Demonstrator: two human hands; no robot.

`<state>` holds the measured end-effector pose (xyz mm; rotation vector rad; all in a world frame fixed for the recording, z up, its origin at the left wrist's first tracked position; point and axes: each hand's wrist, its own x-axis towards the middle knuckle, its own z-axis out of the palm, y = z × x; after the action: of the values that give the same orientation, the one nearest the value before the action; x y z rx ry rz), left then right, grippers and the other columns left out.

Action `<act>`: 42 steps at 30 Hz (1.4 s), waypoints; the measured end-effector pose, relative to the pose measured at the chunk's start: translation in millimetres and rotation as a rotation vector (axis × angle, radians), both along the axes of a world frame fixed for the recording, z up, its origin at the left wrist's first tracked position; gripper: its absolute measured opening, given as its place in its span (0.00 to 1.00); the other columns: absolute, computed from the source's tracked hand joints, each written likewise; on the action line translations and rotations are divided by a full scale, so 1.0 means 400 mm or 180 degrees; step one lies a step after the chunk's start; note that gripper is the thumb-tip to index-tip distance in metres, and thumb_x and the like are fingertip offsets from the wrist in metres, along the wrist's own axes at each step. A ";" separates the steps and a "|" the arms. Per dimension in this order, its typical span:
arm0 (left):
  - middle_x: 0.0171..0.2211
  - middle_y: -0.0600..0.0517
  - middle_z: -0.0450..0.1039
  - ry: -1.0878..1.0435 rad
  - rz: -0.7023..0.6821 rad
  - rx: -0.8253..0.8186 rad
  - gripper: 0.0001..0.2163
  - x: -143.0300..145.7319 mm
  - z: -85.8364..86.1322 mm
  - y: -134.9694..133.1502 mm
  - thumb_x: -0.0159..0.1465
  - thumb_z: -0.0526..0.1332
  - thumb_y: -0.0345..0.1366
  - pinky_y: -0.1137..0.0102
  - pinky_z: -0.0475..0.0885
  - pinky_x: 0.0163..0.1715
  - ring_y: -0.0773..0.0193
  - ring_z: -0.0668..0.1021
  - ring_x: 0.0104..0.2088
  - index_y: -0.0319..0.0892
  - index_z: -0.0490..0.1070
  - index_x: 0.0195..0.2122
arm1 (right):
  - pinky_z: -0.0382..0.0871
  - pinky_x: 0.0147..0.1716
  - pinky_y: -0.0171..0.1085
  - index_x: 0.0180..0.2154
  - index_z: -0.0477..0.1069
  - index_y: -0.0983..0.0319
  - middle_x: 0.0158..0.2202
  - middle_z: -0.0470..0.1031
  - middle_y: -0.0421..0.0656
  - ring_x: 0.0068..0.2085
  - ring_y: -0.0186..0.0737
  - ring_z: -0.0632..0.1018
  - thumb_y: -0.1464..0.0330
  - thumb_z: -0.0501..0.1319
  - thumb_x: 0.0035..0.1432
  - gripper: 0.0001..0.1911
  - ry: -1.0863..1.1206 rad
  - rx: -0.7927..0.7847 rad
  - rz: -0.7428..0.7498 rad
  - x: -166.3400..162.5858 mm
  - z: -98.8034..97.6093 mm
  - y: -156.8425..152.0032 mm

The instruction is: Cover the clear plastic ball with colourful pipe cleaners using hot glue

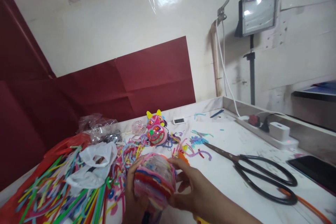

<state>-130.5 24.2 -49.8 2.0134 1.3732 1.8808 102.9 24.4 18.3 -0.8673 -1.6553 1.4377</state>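
Observation:
Near the front of the table, a rounded clear plastic piece wrapped in bands of pink, red, orange and blue fuzzy pipe cleaners [154, 178] sits between my hands. My left hand [133, 190] curls round its left side. On the right side, the thumb and fingers of my right hand [187, 185] grip it. Some fingers are hidden behind the piece. Just beyond it stand colourful decorated figures [157, 134] with face patterns, one with yellow ears. Loose pipe cleaner scraps [194, 152] lie to their right.
Large black-handled scissors [265, 171] lie on the right, near a dark phone [312, 171] and a power strip [267, 136]. Bundled pipe cleaners [63, 196], a white plastic bag [94, 168] and a red bag [65, 145] fill the left. A small digital display [179, 120] sits behind.

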 end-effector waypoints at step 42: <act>0.39 0.46 0.81 -0.2146 -0.1204 -0.1689 0.53 0.109 0.082 -0.051 0.28 0.79 0.56 0.61 0.79 0.34 0.48 0.83 0.35 0.46 0.67 0.57 | 0.64 0.26 0.34 0.47 0.72 0.59 0.33 0.76 0.40 0.31 0.39 0.73 0.70 0.68 0.35 0.31 0.0246 -0.0162 -0.0336 -0.011 -0.022 0.008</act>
<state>-86.8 3.8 -17.1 1.1317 1.0488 1.5749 98.4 27.8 9.6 -0.9027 -1.4994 1.4283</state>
